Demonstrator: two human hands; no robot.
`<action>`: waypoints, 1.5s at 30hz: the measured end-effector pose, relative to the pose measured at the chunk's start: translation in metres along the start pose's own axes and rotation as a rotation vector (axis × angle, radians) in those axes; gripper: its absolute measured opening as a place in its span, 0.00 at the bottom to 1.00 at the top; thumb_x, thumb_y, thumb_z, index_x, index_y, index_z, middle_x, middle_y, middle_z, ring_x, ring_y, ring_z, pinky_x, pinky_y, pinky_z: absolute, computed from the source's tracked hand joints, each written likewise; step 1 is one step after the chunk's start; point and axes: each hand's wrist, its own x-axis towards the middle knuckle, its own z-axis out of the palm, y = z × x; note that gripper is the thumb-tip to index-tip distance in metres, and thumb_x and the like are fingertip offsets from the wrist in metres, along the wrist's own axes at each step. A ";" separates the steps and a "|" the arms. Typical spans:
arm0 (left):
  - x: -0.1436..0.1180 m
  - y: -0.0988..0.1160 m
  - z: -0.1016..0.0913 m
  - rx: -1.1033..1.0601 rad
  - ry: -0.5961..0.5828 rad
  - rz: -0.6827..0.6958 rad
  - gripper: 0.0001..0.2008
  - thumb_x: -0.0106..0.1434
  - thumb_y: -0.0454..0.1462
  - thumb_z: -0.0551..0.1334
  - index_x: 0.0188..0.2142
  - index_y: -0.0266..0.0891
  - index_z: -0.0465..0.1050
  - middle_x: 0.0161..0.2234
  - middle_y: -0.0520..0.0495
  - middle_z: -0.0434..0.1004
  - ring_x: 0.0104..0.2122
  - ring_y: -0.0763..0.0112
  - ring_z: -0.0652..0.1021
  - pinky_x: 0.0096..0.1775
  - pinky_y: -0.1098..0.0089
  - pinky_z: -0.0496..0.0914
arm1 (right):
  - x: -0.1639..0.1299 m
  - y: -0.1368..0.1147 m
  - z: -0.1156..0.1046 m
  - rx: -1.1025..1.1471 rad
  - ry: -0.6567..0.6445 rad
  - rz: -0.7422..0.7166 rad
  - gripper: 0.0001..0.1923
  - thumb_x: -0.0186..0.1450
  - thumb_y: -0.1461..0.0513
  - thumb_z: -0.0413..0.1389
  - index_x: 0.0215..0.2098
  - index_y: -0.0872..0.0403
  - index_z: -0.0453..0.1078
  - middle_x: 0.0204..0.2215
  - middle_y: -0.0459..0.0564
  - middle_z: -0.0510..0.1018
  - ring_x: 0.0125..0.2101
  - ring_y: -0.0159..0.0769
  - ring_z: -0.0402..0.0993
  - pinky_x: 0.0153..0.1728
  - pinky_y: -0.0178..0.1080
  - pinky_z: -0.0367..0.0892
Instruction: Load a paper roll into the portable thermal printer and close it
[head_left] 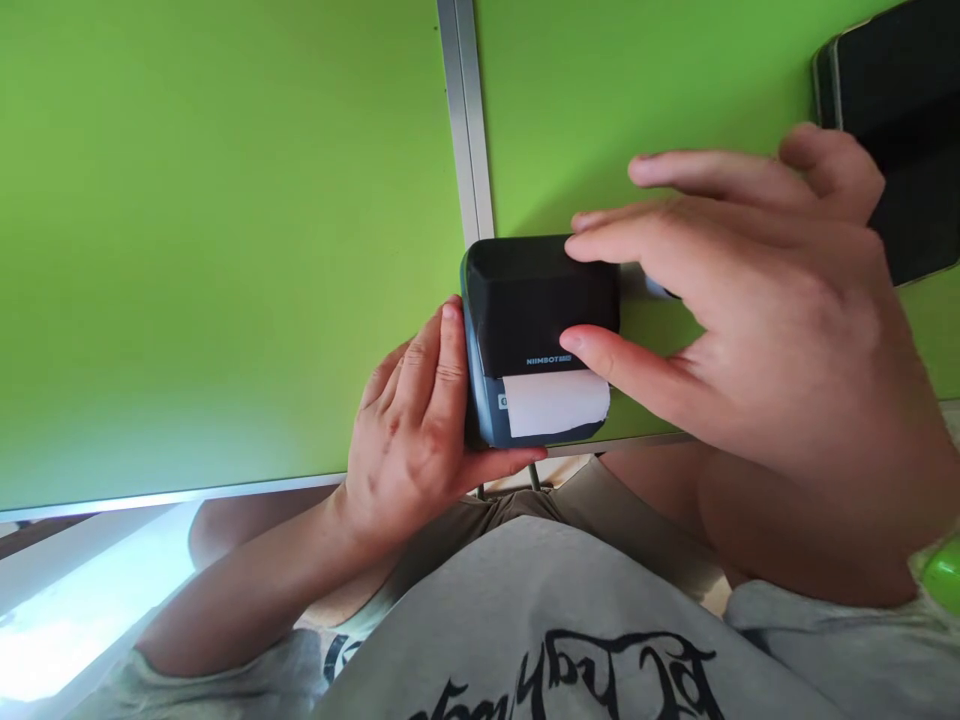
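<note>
A small dark label printer (536,300) with light lettering sits at the near edge of a green table (225,250). A white label (555,402) sticks out of its front slot. My left hand (412,420) clasps the printer's left side, thumb under its front. My right hand (750,310) rests over the printer's right side, with the thumb just above the label and the fingers on the top.
A metal seam (466,120) divides the green table into two panels. A black flat device (892,110) lies at the far right, behind my right hand. My lap and grey printed shirt (570,620) fill the bottom of the view.
</note>
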 end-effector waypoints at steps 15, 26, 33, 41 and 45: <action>0.004 -0.001 0.000 0.037 0.032 0.017 0.56 0.64 0.71 0.49 0.70 0.23 0.56 0.63 0.25 0.72 0.60 0.49 0.77 0.63 0.58 0.65 | -0.001 -0.005 0.002 0.039 -0.048 0.046 0.19 0.72 0.47 0.50 0.55 0.45 0.69 0.55 0.45 0.80 0.67 0.45 0.68 0.68 0.63 0.55; 0.004 0.003 0.004 -0.034 0.101 -0.015 0.54 0.64 0.68 0.55 0.70 0.23 0.54 0.61 0.25 0.73 0.60 0.49 0.77 0.65 0.59 0.62 | -0.007 0.005 0.006 0.007 -0.031 -0.020 0.20 0.73 0.49 0.50 0.60 0.44 0.65 0.57 0.44 0.79 0.68 0.45 0.66 0.67 0.63 0.57; 0.004 0.002 0.003 -0.035 0.095 -0.020 0.57 0.60 0.70 0.58 0.72 0.32 0.47 0.63 0.29 0.72 0.59 0.49 0.78 0.63 0.54 0.67 | -0.011 0.005 0.009 0.022 0.000 0.008 0.21 0.73 0.50 0.52 0.61 0.45 0.66 0.59 0.45 0.77 0.68 0.48 0.66 0.66 0.62 0.58; 0.002 0.000 -0.003 -0.068 0.106 -0.021 0.49 0.62 0.65 0.62 0.73 0.42 0.51 0.61 0.34 0.76 0.58 0.51 0.80 0.59 0.56 0.73 | -0.007 -0.002 0.013 -0.041 0.047 0.094 0.29 0.70 0.42 0.48 0.61 0.49 0.65 0.59 0.57 0.75 0.65 0.53 0.67 0.65 0.66 0.54; 0.001 -0.002 -0.003 -0.076 0.110 -0.008 0.51 0.62 0.64 0.63 0.73 0.41 0.52 0.60 0.35 0.77 0.56 0.52 0.81 0.58 0.58 0.72 | -0.007 -0.006 0.013 0.014 0.037 0.092 0.29 0.70 0.42 0.47 0.62 0.49 0.63 0.55 0.55 0.77 0.64 0.52 0.70 0.68 0.67 0.51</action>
